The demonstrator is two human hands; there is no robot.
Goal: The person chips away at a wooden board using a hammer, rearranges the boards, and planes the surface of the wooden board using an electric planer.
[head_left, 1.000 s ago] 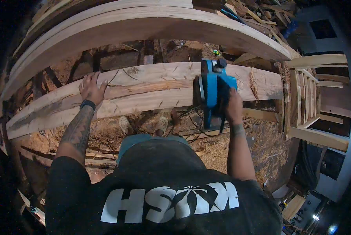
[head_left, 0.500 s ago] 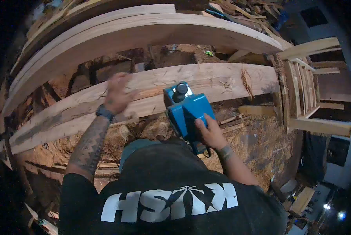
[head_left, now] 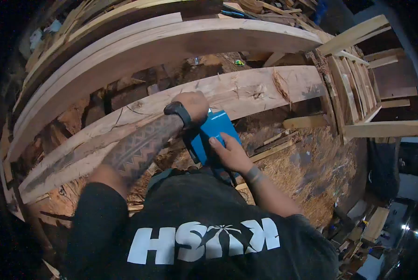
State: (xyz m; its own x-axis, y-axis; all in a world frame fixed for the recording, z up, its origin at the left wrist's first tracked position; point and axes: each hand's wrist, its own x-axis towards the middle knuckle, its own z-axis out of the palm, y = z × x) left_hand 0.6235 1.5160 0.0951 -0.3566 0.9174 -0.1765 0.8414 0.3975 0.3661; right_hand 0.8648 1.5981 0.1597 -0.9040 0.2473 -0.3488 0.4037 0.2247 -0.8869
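A blue electric planer [head_left: 222, 125] sits at the near edge of a long wooden beam [head_left: 297, 84]. My left hand [head_left: 192, 106], with a watch at its wrist, is closed over the planer's front knob, which it hides. Behind it, my right hand [head_left: 231, 153] is wrapped round the rear handle, thumb on top of the body. Curled wood shavings [head_left: 280, 87] lie on the beam to the right of the planer. The beam's upper face shows rough patches and dark streaks toward the left.
Beyond the beam, a second long timber [head_left: 246, 29] runs across, with stacked boards and scrap behind it. A slatted wooden frame [head_left: 384, 129] stands at the right. Sawdust [head_left: 302, 172] covers the floor, with loose strips of wood [head_left: 274, 151] near the planer.
My left hand has moved right, from above the beam onto the planer's front knob. My right hand keeps its hold on the rear handle. The view has shifted slightly.
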